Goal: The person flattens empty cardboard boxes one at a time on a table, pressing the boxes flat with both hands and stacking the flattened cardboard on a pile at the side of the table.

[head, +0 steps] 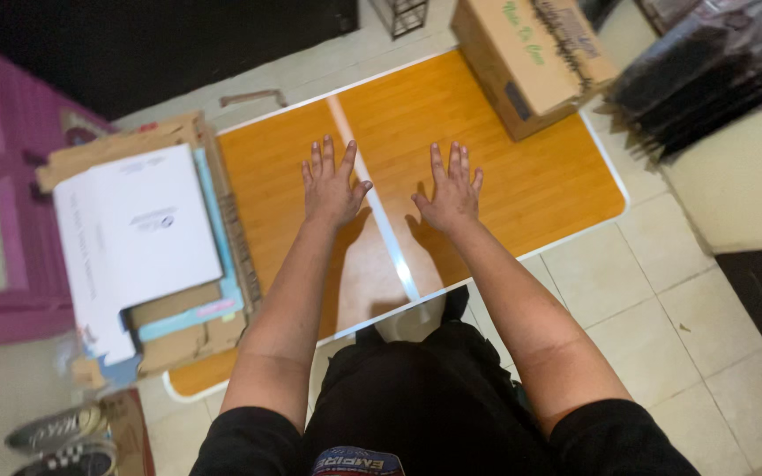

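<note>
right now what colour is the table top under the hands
Orange wood-grain table top with a white edge and a pale centre strip, seen in the head view.

Single head-worn view, looking steeply down from above the lap onto the counter (pixel 504 176), fairly near; floor tiles (pixel 663 308) at 4 o'clock, cardboard box (pixel 531 53) at 1 o'clock

The middle of the tabletop (pixel 522 176) is bare wood, and both hands lie flat there, the left hand (pixel 332 187) and the right hand (pixel 451 196) near each other with a free strip between them. On the left side a stack of cardboard and papers (pixel 143 238) covers the tabletop and blocks the way. At the far right corner stands a box (pixel 531 62). Between box and hands the surface is open.
</note>
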